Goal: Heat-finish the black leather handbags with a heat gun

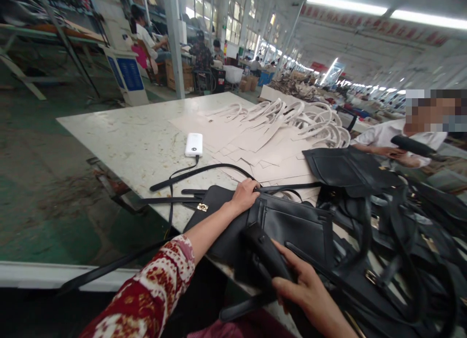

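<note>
A black leather bag [295, 226] lies flat at the table's near edge, with a gold clasp [203, 207] on its left part and long straps trailing off to the left. My left hand [246, 194] is closed at the bag's far edge, fingers curled over it beside a strap. In my right hand [299, 279] is a black handheld tool with a thick rounded body [264, 250], its front end just over the bag's middle. The exact kind of tool is unclear. Part of its handle is hidden by my fingers.
A white power bank [193, 145] with a cable lies on the pale table [120, 129]. Cream bag pieces with looped handles [284, 119] are piled behind. More black bags [394, 231] heap up at right. A co-worker in a pale shirt [386, 133] stands across from me.
</note>
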The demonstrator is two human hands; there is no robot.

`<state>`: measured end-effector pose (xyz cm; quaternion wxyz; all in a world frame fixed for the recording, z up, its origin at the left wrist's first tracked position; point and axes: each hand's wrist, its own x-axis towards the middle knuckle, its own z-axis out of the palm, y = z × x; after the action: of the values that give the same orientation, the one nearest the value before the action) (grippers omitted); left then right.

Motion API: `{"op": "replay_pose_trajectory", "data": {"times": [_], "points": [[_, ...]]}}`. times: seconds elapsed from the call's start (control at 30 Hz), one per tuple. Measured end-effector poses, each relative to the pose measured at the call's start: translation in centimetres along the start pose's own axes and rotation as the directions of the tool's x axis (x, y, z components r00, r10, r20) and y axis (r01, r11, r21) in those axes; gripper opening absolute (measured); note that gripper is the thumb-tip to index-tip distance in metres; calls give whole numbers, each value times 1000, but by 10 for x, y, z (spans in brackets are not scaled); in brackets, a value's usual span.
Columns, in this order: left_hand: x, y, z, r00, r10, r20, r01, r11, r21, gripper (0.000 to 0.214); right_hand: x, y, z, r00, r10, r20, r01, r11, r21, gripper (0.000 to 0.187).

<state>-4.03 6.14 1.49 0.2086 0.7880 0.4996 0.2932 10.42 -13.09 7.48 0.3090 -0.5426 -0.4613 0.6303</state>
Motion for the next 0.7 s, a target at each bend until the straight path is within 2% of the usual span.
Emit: {"op": "replay_pose_trajectory", "data": {"times": [0.07,0.13,0.17,0.2,0.23,0.27,0.3,0.33,0.37,0.4,0.43,0.53,0.6,0.63,0.7], "points": [[-24,14,-20,998,27,-60,-31,998,-60,28,-4,8,-4,991,-57,-123,63,997,50,66],[-64,27,-39,998,21,-56,-33,974,-222,24,-13,15,-12,975,-65,-213,81,994,67,70],[-89,32,-46,1000,-15,-6,12,937,-350,17,-19,18,-16,970,-58,-235,76,995,67,72],[-116,36,-51,993,-68,101,107,887,-449,13,-24,22,-20,969,-41,-245,60,996,70,73],[-143,37,-52,961,-141,238,248,819,-517,15,-30,26,-23,968,-29,-251,51,995,81,74],[-168,36,-51,902,-227,368,410,718,-562,16,-34,31,-25,964,-36,-265,64,993,95,73],[-190,35,-48,824,-312,474,560,583,-589,21,-38,36,-26,957,-59,-284,93,990,105,71],[-208,33,-44,762,-379,526,648,451,-614,34,-41,42,-26,949,-84,-305,122,987,107,69],[-220,32,-39,723,-430,541,685,339,-645,47,-44,47,-26,941,-104,-322,144,984,104,68],[-228,32,-35,705,-473,529,684,254,-684,56,-46,53,-26,937,-113,-330,154,983,99,69],[-230,34,-32,709,-502,495,653,204,-729,59,-47,58,-26,938,-111,-328,151,984,98,71],[-215,54,-28,783,-483,392,508,132,-851,45,-52,70,-29,948,-102,-303,146,981,128,77],[-198,71,-25,812,-454,368,437,55,-898,38,-55,73,-31,943,-121,-310,172,975,141,76],[-190,78,-23,812,-455,366,415,10,-910,37,-57,73,-31,942,-129,-311,183,971,154,76],[-176,86,-15,768,-509,388,407,-79,-910,31,-60,71,-31,940,-129,-315,200,959,203,76]]}}
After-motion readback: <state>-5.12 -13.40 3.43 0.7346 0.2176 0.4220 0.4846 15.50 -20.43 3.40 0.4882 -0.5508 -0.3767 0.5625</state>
